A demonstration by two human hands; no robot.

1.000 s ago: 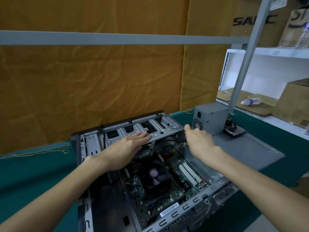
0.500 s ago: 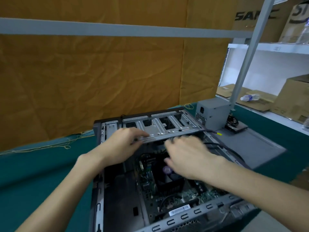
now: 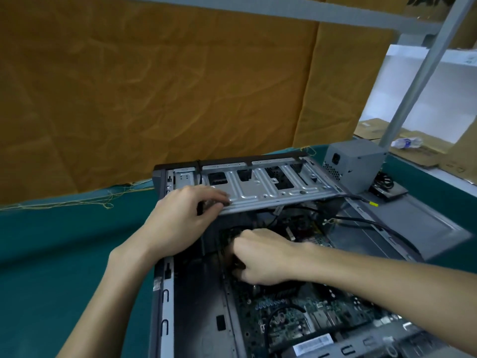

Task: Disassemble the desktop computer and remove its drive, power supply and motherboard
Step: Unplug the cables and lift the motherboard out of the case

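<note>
The open desktop case (image 3: pixel 165 285) lies on its side on the green table. A silver drive cage (image 3: pixel 260 189) is tilted up at the case's far end. My left hand (image 3: pixel 180 220) grips the cage's near left edge, fingers curled over the metal. My right hand (image 3: pixel 260 257) reaches down into the case beneath the cage, fingers curled around something dark on the motherboard (image 3: pixel 296 319); what it holds is hidden. A grey power supply (image 3: pixel 356 164) stands outside the case at the right rear.
The removed grey side panel (image 3: pixel 418 223) lies right of the case, a small dark part (image 3: pixel 389 189) beside the power supply. Loose black cables (image 3: pixel 361 223) arc over the case's right side. A brown cloth backdrop, a slanted metal post (image 3: pixel 423 71) and cardboard boxes stand behind.
My right hand has moved from the cage's right end leftward and down into the case. My left hand has kept its hold on the cage's edge. The view has tilted down.
</note>
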